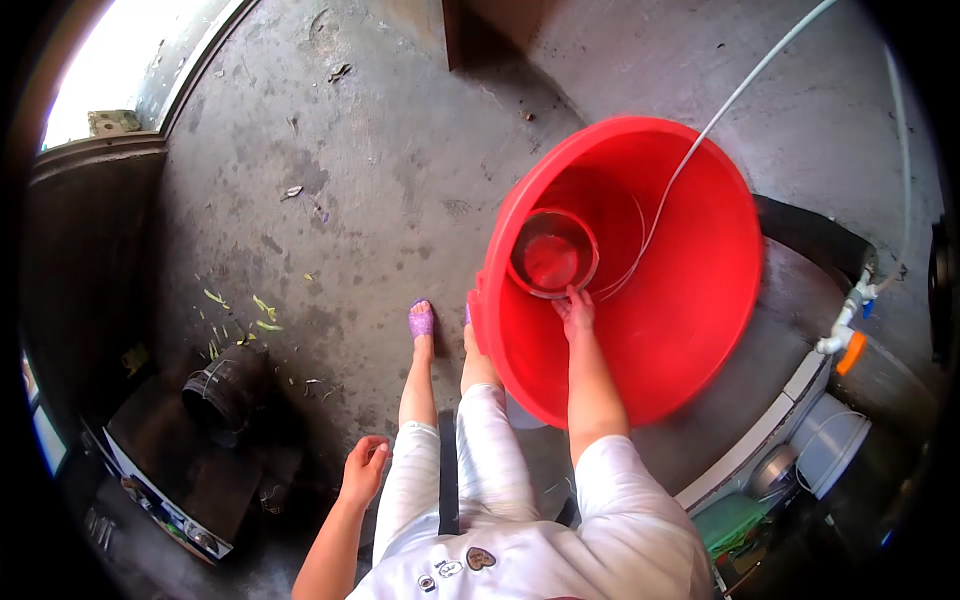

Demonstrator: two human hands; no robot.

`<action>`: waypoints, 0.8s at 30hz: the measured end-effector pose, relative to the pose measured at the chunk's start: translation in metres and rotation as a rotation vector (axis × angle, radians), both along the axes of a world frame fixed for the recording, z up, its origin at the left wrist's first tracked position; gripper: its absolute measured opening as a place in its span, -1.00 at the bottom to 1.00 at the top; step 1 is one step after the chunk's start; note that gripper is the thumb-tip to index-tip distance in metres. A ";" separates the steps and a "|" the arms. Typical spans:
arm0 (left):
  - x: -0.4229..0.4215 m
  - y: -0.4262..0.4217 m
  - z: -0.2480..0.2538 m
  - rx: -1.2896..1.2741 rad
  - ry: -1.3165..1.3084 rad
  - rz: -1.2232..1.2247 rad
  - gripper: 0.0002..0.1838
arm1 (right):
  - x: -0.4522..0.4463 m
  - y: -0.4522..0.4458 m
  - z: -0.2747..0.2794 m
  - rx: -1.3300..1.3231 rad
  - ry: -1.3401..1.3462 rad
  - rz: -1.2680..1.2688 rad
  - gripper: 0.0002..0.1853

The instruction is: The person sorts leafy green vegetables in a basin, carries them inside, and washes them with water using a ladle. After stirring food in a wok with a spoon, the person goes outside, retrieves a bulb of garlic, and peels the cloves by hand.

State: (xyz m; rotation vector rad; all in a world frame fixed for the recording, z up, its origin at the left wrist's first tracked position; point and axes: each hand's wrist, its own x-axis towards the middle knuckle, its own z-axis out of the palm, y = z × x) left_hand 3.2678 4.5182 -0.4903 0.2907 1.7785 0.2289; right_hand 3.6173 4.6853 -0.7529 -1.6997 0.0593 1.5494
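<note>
A big red plastic tub [690,300] stands in front of me to the right, tilted so its inside faces me. Within it, near its left wall, sits a round shiny bowl [551,262] that reflects the red. My right hand [577,314] reaches into the tub, its fingers closed at the bowl's near rim. A thin pale hose [683,165] hangs over the far rim and runs down inside, close to the bowl. My left hand [366,468] hangs beside my left leg, fingers loosely bent and apart, with nothing in it.
A white tap [848,315] with an orange handle is at right, above a grey bucket [830,445]. On the left lies a dark bucket [225,390] with green scraps [263,308] on the concrete floor. A doorway edge [200,70] is at upper left.
</note>
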 end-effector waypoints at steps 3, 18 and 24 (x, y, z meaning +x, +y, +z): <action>0.014 0.021 0.008 0.142 -0.135 0.020 -0.73 | 0.023 -0.007 0.075 0.130 -0.047 0.206 -0.81; 0.021 0.091 0.126 0.332 -0.577 0.380 -0.49 | -0.143 0.055 0.435 1.260 -1.225 1.257 -0.85; -0.048 0.012 0.154 0.670 -0.104 0.790 -0.60 | -0.309 -0.001 0.386 1.651 -1.578 2.206 -0.85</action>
